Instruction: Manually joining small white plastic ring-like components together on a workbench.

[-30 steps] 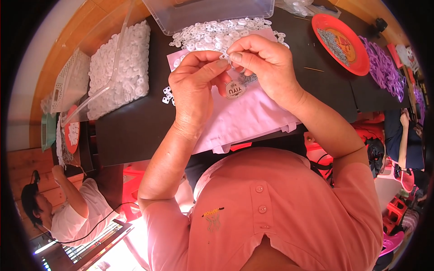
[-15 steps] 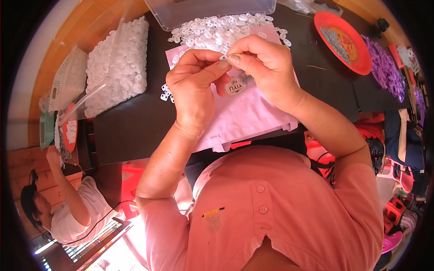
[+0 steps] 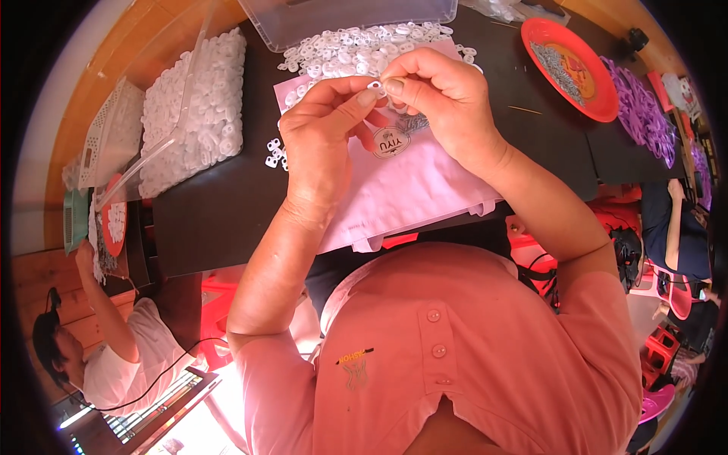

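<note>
A dark surface (image 3: 220,227) stretches under wood-edged walls, and a co-worker in a white shirt (image 3: 144,334) sits off to the left. A pink cloth bag (image 3: 425,186) with a round label (image 3: 391,142) lies flat before the person. Above it, the left hand (image 3: 322,140) pinches a small white piece (image 3: 375,88) between thumb and forefinger; the right hand's (image 3: 447,98) thumb and forefinger come together at the piece's right side, though whether those fingers grip it is too small to tell. Beyond the hands spreads a heap of white pieces (image 3: 356,49), near a clear box (image 3: 341,19). A red plate (image 3: 605,100) of gray bits (image 3: 557,70) and purple straps (image 3: 644,114) sit at right.
</note>
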`<state>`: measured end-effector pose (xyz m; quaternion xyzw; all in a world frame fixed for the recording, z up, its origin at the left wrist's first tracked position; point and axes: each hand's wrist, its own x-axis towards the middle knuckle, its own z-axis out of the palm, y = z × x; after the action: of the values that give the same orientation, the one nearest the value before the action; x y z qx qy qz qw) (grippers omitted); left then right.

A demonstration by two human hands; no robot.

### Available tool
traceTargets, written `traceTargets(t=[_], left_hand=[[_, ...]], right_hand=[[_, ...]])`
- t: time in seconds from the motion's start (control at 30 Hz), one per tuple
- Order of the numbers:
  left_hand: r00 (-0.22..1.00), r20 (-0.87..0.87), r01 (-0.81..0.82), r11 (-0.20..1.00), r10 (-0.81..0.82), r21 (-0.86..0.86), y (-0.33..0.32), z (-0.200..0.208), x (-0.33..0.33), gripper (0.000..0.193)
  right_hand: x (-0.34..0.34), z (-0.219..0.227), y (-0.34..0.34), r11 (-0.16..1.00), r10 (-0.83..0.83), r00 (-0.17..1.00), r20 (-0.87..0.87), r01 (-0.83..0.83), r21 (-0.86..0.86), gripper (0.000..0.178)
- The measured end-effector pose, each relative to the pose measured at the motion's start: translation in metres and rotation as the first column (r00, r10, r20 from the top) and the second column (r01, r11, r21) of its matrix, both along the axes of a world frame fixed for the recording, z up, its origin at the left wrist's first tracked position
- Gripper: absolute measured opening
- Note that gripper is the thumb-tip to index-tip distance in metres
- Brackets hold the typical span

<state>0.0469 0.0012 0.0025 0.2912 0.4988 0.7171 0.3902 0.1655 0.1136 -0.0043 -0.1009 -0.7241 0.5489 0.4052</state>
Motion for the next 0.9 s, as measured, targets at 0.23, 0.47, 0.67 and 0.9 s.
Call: traceTargets(t=[0.23, 0.47, 0.67, 0.9], left_hand=[[0.997, -0.075, -0.037, 0.998, 0.034, -0.046, -0.001, -0.003, -0.001, 0.007], [0.995, -0.089, -0.056, 0.998, 0.052, -0.042, -0.004, -0.002, 0.006, 0.006], [0.995, -0.088, -0.051, 0.998, 0.048, -0.029, -0.003, -0.005, 0.004, 0.008], [0.986, -0.016, -0.167, 0.986, 0.167, -0.001, -0.003, -0.003, -0.013, 0.012]], right_hand=[[0.0, -0.001, 0.001, 0.999, -0.024, 0.999, 0.034, 0.023, 0.039, 0.002], [-0.001, -0.005, -0.005, 0.998, 0.03, 0.998, 0.053, -0.027, -0.062, 0.002], [-0.001, -0.003, -0.006, 0.996, 0.053, 0.998, 0.015, -0.052, -0.078, 0.004], [0.005, 0.007, 0.004, 0.996, -0.033, 0.997, 0.064, 0.038, -0.078, 0.009]])
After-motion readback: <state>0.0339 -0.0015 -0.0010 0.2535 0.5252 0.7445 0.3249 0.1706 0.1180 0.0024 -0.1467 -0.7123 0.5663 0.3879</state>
